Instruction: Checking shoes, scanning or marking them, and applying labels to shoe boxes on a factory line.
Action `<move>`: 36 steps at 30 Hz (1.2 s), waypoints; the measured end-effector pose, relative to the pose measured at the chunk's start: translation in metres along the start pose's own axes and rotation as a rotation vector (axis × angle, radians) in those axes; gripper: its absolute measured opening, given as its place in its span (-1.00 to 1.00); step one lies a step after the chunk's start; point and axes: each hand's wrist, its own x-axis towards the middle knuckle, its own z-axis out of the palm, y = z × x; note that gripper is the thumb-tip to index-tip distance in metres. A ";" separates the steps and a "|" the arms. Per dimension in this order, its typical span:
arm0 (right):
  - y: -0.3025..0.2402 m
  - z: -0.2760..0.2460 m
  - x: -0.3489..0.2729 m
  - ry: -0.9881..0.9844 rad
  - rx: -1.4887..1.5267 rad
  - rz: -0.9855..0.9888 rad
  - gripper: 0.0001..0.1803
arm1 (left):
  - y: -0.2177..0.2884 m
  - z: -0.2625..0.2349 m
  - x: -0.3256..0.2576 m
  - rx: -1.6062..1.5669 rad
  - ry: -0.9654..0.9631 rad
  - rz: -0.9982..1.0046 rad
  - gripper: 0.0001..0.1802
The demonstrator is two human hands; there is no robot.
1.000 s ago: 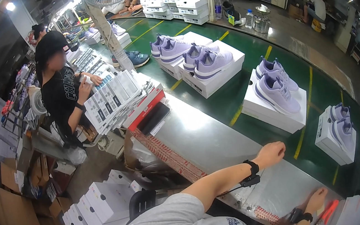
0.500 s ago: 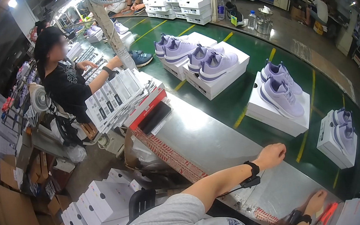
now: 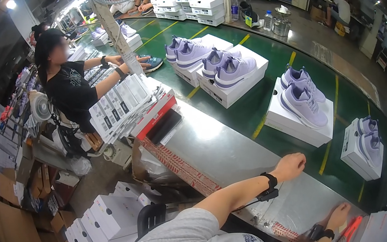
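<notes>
My left hand (image 3: 290, 167) rests at the edge of the metal worktop, fingers curled into a loose fist with nothing visible in it. Lower right, my right hand (image 3: 338, 216) lies on the same worktop, its fingers curled in and nothing seen in them. Beside it is an orange-red tool (image 3: 353, 229), its kind unclear. Nearest to my left hand on the green belt stands a white shoe box (image 3: 293, 124) with a pair of lilac sneakers (image 3: 303, 100) on top. Another white box (image 3: 363, 159) farther right carries lilac sneakers (image 3: 370, 145).
More boxes (image 3: 229, 91) topped with lilac sneakers (image 3: 233, 71) stand up the green belt (image 3: 270, 103). Label sheets (image 3: 122, 108) lie piled on a red-and-white box at the worktop's (image 3: 215, 135) far end. White boxes (image 3: 112, 214) are stacked below left. A co-worker (image 3: 67, 82) stands beyond.
The co-worker's hands have come together at the blue shoe on the belt; before, one was drawn back. My own hands, the boxes and the lilac sneakers stay in place.
</notes>
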 end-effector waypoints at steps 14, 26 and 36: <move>-0.016 -0.003 -0.007 -0.001 0.014 0.008 -0.75 | -0.003 -0.013 -0.003 0.006 -0.003 -0.001 -0.91; -0.016 -0.010 -0.009 -0.010 -0.003 0.011 -0.76 | 0.000 -0.015 -0.005 -0.007 -0.006 0.010 -0.91; -0.020 -0.009 -0.009 -0.007 -0.006 0.036 -0.75 | -0.003 -0.019 -0.001 -0.003 -0.013 0.012 -0.92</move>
